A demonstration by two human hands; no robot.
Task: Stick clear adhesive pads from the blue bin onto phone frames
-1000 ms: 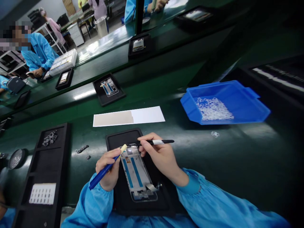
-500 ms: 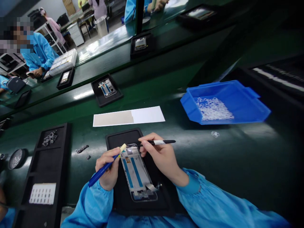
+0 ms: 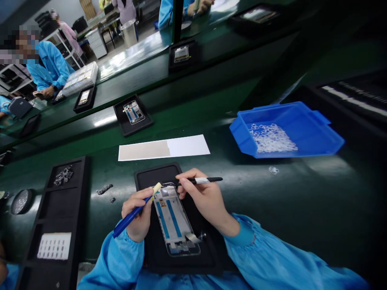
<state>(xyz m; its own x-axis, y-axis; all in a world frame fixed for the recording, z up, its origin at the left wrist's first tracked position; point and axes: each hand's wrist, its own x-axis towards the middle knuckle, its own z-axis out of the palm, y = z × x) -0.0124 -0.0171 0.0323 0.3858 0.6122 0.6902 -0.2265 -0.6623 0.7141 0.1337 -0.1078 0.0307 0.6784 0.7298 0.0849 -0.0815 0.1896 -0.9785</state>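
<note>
My left hand (image 3: 137,211) is closed around a blue pen-shaped stick (image 3: 129,221) with a pale yellow tip. That tip reaches the top end of an opened phone frame (image 3: 175,221), silver with two blue strips. My right hand (image 3: 205,197) pinches black tweezers (image 3: 211,179) wrapped with a white band. Their points meet the stick's tip above the phone's upper edge; whether they hold a small part is too fine to tell. Under the phone lies a black tray (image 3: 157,173). A short ribbon cable (image 3: 192,238) sticks out at the phone's lower right.
A blue bin (image 3: 317,137) of small clear rings stands at the right. Beyond the tray lies a white and beige card (image 3: 187,146). At the left are a black compartment tray (image 3: 54,207) and small black parts (image 3: 105,189). Behind, trays (image 3: 127,128) carry phones; a co-worker (image 3: 53,66) sits far left.
Both hands and their tools stay almost still. Behind the card, the tray with a phone has slid slightly left, while trays farther back have shifted slightly right.
</note>
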